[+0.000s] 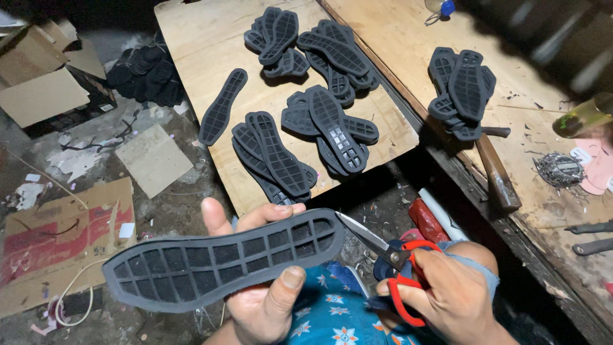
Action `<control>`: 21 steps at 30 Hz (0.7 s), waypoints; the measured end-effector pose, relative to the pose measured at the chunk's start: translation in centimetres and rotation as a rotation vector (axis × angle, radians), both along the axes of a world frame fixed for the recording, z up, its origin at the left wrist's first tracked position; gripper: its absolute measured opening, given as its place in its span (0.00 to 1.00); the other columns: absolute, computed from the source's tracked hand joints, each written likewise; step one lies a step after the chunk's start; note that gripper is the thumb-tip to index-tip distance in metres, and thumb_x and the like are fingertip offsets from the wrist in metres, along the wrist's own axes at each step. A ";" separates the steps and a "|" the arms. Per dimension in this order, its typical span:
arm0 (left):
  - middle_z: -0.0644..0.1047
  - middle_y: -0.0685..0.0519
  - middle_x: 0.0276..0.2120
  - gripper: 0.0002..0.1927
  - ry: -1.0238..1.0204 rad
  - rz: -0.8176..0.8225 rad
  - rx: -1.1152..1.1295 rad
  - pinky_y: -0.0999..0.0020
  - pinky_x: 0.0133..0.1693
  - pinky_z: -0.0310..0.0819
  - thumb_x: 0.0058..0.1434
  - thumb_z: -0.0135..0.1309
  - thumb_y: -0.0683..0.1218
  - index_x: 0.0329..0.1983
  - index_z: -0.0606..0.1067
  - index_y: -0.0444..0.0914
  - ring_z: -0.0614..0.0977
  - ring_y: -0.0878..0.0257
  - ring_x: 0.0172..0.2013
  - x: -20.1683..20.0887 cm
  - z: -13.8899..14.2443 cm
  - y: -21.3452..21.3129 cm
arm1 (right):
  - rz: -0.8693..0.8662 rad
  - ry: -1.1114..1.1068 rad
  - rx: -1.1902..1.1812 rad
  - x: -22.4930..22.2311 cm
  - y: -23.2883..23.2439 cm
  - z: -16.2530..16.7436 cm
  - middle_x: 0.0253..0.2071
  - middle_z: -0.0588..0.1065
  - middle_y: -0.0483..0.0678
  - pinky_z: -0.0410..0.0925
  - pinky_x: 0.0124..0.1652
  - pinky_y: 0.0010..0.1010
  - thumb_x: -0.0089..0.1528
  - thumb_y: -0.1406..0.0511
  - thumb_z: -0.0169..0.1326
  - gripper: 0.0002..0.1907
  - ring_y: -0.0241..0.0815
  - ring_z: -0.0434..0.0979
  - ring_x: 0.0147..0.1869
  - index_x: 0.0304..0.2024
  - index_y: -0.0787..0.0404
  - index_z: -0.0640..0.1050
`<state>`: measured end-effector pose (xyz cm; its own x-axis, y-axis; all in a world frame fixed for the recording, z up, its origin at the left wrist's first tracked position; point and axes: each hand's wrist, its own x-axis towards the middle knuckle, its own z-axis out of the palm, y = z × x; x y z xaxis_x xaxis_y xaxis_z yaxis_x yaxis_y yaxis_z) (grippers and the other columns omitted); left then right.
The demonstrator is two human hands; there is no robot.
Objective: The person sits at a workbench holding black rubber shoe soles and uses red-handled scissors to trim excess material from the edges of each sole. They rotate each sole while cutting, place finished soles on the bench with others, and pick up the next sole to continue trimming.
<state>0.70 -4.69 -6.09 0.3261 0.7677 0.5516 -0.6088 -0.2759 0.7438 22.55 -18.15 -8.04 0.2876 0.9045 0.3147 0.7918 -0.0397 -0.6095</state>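
Dim workshop, left hand half-hidden behind sole

A dark grey rubber shoe sole with a grid-ribbed face lies lengthwise between thumb and fingers, its rounded end touching the open blades of red-handled scissors.

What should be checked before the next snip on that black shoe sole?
1. Left hand has a firm grip on the sole, thumb on top: ok.
2. Right hand holds the scissors by the red handles: ok.
3. Blades meet the sole's edge at its rounded end: ok.
4. Left fingers clear of the blades: ok.
5. Blades open or closed: cannot tell.
6. Room on the board for another sole among the piles: ok.
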 end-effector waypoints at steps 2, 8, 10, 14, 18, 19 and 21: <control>0.68 0.37 0.62 0.51 -0.003 -0.021 -0.023 0.47 0.69 0.68 0.72 0.57 0.36 0.84 0.35 0.46 0.73 0.46 0.64 -0.2 0.2 0.2 | -0.033 -0.045 0.020 -0.1 0.1 -0.1 0.21 0.74 0.47 0.66 0.24 0.33 0.39 0.55 0.75 0.26 0.42 0.75 0.22 0.33 0.63 0.80; 0.68 0.37 0.62 0.52 0.026 -0.061 0.008 0.48 0.69 0.69 0.71 0.57 0.37 0.85 0.34 0.46 0.73 0.46 0.65 -0.3 0.3 0.3 | -0.032 -0.115 0.115 0.0 0.3 0.8 0.24 0.74 0.48 0.66 0.26 0.33 0.40 0.54 0.73 0.30 0.43 0.75 0.24 0.37 0.65 0.78; 0.67 0.37 0.63 0.53 0.048 -0.080 0.014 0.49 0.68 0.69 0.71 0.57 0.38 0.84 0.33 0.46 0.73 0.46 0.65 -0.5 0.3 0.4 | -0.022 -0.140 0.109 0.0 0.5 1.1 0.23 0.73 0.49 0.65 0.25 0.34 0.39 0.53 0.74 0.32 0.44 0.74 0.24 0.37 0.66 0.79; 0.67 0.37 0.64 0.53 0.083 -0.090 0.027 0.48 0.69 0.69 0.72 0.56 0.38 0.84 0.32 0.45 0.73 0.46 0.66 -0.7 0.4 0.6 | -0.008 -0.118 0.099 0.1 0.6 1.6 0.23 0.74 0.49 0.65 0.24 0.33 0.39 0.53 0.74 0.31 0.44 0.73 0.22 0.35 0.66 0.79; 0.67 0.37 0.65 0.53 0.071 -0.125 -0.009 0.47 0.69 0.69 0.72 0.56 0.38 0.84 0.32 0.44 0.73 0.47 0.65 -0.7 0.7 1.0 | 0.018 -0.139 0.076 0.6 0.5 1.9 0.21 0.74 0.49 0.63 0.24 0.35 0.38 0.53 0.74 0.29 0.44 0.73 0.22 0.34 0.65 0.80; 0.67 0.37 0.65 0.53 0.063 -0.137 -0.021 0.47 0.69 0.68 0.72 0.56 0.38 0.84 0.32 0.44 0.73 0.47 0.64 -0.8 0.9 1.1 | 0.009 -0.152 0.046 0.7 0.5 1.9 0.20 0.74 0.49 0.63 0.24 0.36 0.37 0.52 0.76 0.30 0.45 0.73 0.22 0.34 0.63 0.81; 0.67 0.37 0.64 0.54 0.068 -0.172 -0.069 0.46 0.69 0.69 0.70 0.57 0.39 0.83 0.31 0.43 0.73 0.47 0.65 -0.9 1.2 1.5 | -0.009 -0.178 -0.014 0.9 0.4 1.9 0.18 0.73 0.49 0.62 0.26 0.39 0.37 0.48 0.79 0.32 0.47 0.72 0.21 0.34 0.59 0.83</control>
